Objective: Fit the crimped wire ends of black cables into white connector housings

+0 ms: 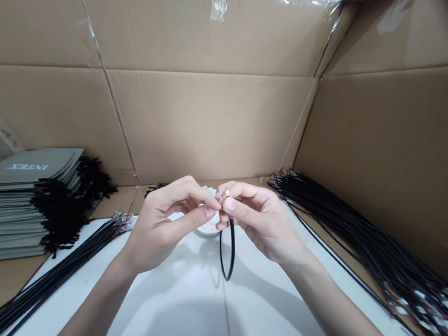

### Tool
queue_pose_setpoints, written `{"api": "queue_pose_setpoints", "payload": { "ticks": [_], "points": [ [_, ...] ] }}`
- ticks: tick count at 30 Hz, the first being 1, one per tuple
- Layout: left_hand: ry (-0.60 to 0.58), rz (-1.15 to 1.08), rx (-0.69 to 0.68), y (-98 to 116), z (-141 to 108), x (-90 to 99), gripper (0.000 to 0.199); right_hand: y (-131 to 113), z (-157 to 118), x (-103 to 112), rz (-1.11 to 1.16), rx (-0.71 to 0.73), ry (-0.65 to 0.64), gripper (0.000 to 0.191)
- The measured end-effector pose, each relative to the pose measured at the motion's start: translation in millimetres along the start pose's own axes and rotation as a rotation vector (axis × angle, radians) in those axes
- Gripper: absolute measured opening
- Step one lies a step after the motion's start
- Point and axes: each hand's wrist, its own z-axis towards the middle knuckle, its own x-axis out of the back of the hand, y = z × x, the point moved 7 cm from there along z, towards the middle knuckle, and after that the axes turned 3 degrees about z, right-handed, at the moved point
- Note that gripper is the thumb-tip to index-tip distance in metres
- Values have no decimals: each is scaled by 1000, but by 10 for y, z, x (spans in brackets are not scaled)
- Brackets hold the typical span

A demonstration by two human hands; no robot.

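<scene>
Black cable (233,242) hangs from right hand (260,218), beside left hand (165,223).

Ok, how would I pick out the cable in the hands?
Over the white tabletop, the left hand and right hand meet. Below their fingertips, a black cable dips in a narrow loop. It alone is held; its neighbours lie in a left bundle and a right bundle.

The centre cable (231,271) is black, its connector (227,193) white. The desk (176,313) is white; the cardboard (210,121) at 12 o'clock, plain brown. At 9, grey sheets (2,209) carry white lettering (27,167) beside black strips (56,206); at 8 and 4, black cable bundles (336,225) show multicoloured wire tips (120,221).
</scene>
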Motion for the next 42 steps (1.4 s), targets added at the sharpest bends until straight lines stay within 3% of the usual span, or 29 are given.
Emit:
{"api": "queue_pose_setpoints", "payload": {
  "ticks": [4, 8, 13, 22, 31, 38, 42],
  "points": [
    [7, 98, -12, 1, -18, 21, 9, 11, 20, 22, 19, -17, 2, 6],
    [-13, 120, -2, -20, -31, 5, 23, -19, 10, 25, -35, 13, -12, 5],
    [-61, 154, -21, 20, -31, -39, 15, -54, -3, 31, -102, 26, -3, 5],
    [3, 205, 0, 14, -37, -4, 19, -71, 0, 39, -138, 18, 44, 8],
    [73, 316, -165, 124, -32, -4, 27, -36, 20, 82, -43, 24, 103, 8],
    [131, 375, -146, 97, -37, 16, 26, -101, -6, 101, -171, 84, 183, 9],
    [127, 392, -203, 130, -38, 5, 29, -122, -27, 116, -223, 127, 216, 6]
  ]
}}
